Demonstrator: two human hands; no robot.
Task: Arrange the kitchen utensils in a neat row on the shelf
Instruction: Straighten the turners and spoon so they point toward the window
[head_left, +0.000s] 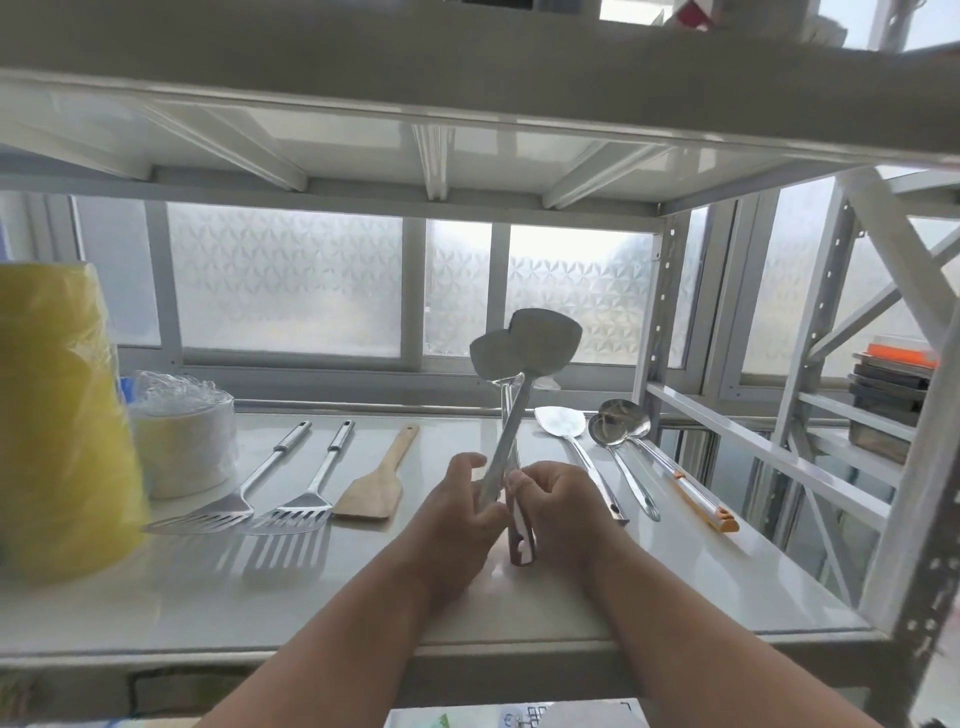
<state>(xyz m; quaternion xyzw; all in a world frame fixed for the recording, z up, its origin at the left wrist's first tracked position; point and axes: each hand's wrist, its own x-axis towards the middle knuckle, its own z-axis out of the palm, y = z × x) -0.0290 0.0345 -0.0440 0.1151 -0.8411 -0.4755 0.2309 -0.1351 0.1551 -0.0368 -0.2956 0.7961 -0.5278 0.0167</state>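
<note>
Steel handles crossed between the two hands, and each hand held one tool. The left hand (462, 499) was closed around the handle of one steel spatula (545, 340), which leaned up and to the right. The right hand (556, 501) was closed on the handle of a second spatula (491, 358), which stood almost straight up. Its dark handle end (522, 545) poked out below the fingers, close to the shelf (675, 582). Both flat heads were high in the air, one partly in front of the other, and they looked dark against the bright window (285, 280). The two tools seemed to be held up together like this so the person could pull them apart and lay each one down alone.

A gap sat just behind the hands, in the middle of the shelf, and it looked like the spot kept free for these two.

To the left of the gap lay a wooden spatula (371, 488), then two steel slotted turners (296, 493) (228, 499). Their heads pointed to the front and their handles to the back, side by side like a row.

To the right lay a shiny steel spatula (558, 422), a ladle (608, 431) and a bigger ladle (626, 415) with an orange handle end. These had their heads at the back instead.

Far left stood a big yellow roll (57, 415) and a white stack wrapped in plastic (184, 441).
</note>
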